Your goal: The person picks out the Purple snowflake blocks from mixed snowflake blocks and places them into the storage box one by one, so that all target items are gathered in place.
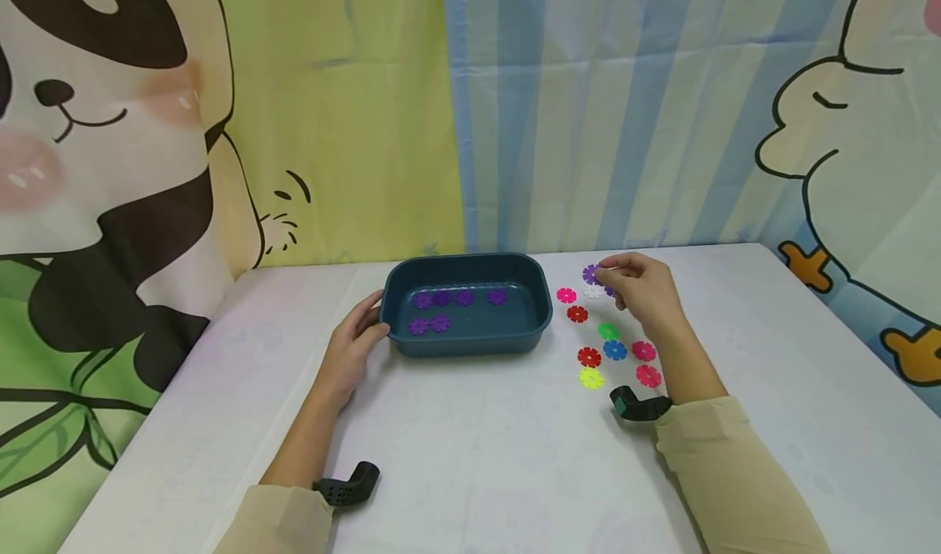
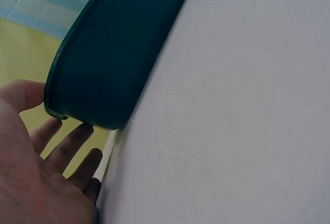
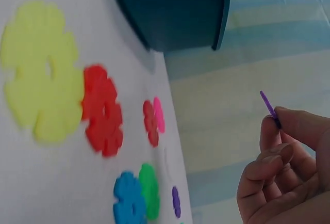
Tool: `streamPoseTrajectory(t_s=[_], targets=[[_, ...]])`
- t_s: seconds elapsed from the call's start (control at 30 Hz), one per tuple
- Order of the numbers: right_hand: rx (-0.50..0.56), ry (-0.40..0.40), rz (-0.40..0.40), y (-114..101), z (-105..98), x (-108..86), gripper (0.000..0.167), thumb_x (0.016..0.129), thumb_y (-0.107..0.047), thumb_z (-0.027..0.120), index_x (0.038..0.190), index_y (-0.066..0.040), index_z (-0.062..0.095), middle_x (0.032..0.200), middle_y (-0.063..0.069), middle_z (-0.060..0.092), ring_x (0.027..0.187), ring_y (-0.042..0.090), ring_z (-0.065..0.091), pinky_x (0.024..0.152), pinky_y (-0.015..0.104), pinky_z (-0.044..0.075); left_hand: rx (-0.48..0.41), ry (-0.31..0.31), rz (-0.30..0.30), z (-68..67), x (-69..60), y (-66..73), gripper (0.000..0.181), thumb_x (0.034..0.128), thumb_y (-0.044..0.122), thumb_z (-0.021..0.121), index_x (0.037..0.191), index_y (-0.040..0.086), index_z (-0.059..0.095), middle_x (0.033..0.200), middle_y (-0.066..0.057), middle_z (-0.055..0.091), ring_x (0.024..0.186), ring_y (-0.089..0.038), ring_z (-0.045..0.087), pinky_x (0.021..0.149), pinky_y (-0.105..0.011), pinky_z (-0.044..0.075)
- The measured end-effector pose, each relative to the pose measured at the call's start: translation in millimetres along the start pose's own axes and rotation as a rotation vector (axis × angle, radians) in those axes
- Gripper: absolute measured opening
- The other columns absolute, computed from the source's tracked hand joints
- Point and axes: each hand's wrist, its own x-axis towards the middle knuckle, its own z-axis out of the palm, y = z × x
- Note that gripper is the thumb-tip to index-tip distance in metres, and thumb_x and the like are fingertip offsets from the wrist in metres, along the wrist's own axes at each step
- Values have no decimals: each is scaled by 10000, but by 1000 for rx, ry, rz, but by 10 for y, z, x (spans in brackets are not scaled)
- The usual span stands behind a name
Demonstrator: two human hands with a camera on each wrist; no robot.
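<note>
A dark teal plastic basin [image 1: 466, 346] stands on the white table with several purple snowflake discs [image 1: 441, 323] lying flat inside. At its left end my left hand [image 1: 349, 354] holds the rim; the left wrist view has the thumb [image 2: 26, 94] against the rim and the fingers below it. To the right of the basin, my right hand [image 1: 641, 291] pinches a purple snowflake disc [image 3: 268, 105] between thumb and forefinger, edge-on in the right wrist view and raised over the table. Below that hand lie a white disc [image 1: 592, 291] and another purple disc [image 1: 609, 291], partly hidden.
Loose discs lie right of the basin: red [image 1: 589, 357], yellow [image 1: 591, 378], blue [image 1: 614, 350], green [image 1: 607, 331] and several pink [image 1: 648, 376]. A printed curtain [image 1: 353, 129] hangs behind the table's far edge. Each wrist wears a black camera mount [image 1: 351, 485].
</note>
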Motion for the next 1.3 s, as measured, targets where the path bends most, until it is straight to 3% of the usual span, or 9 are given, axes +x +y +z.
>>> streamPoseTrajectory(t_s=[0.2, 0.3, 0.77, 0.9, 1.1, 1.3], targets=[[63, -3, -36, -134, 99, -51, 420, 1001, -389, 670, 1328, -128, 625, 1113, 43, 649, 772, 172, 549, 707, 208, 519, -7, 3, 1, -8, -2, -19, 561, 1047, 158, 515, 1596, 182, 402, 1529, -186, 532, 1425, -298, 501, 1197, -448, 337], [70, -8, -46, -183, 154, -73, 425, 998, -389, 674, 1331, -131, 626, 1152, 67, 658, 782, 185, 554, 718, 204, 524, -14, 3, 3, -9, -3, -27, 562, 1046, 150, 516, 1595, 176, 402, 1529, -191, 529, 1426, -304, 498, 1208, -483, 323], [108, -61, 7, -422, 413, -109, 377, 974, -341, 707, 1287, -137, 660, 1239, 124, 731, 915, 249, 624, 841, 342, 569, -6, 7, 10, -18, 0, -19, 556, 1043, 154, 514, 1590, 183, 414, 1530, -185, 532, 1424, -309, 500, 1212, -496, 327], [122, -82, -2, -477, 485, -132, 362, 973, -336, 708, 1275, -141, 669, 1223, 118, 734, 884, 240, 626, 774, 284, 561, -5, 8, 1, -16, 4, -28, 560, 1042, 161, 513, 1592, 194, 412, 1541, -168, 524, 1431, -302, 491, 1219, -501, 322], [140, -115, -23, -556, 605, -172, 332, 972, -316, 707, 1254, -141, 692, 1118, 108, 731, 882, 288, 612, 751, 298, 561, -14, 11, 11, 1, 2, -13, 553, 1042, 157, 522, 1585, 174, 421, 1530, -189, 530, 1427, -320, 495, 1221, -508, 322], [146, -144, -45, -599, 765, -188, 296, 976, -274, 711, 1229, -120, 698, 1041, 71, 702, 812, 236, 579, 685, 261, 524, -24, 10, 4, 13, 1, -5, 549, 1044, 146, 521, 1584, 160, 421, 1533, -196, 524, 1433, -323, 489, 1220, -505, 322]])
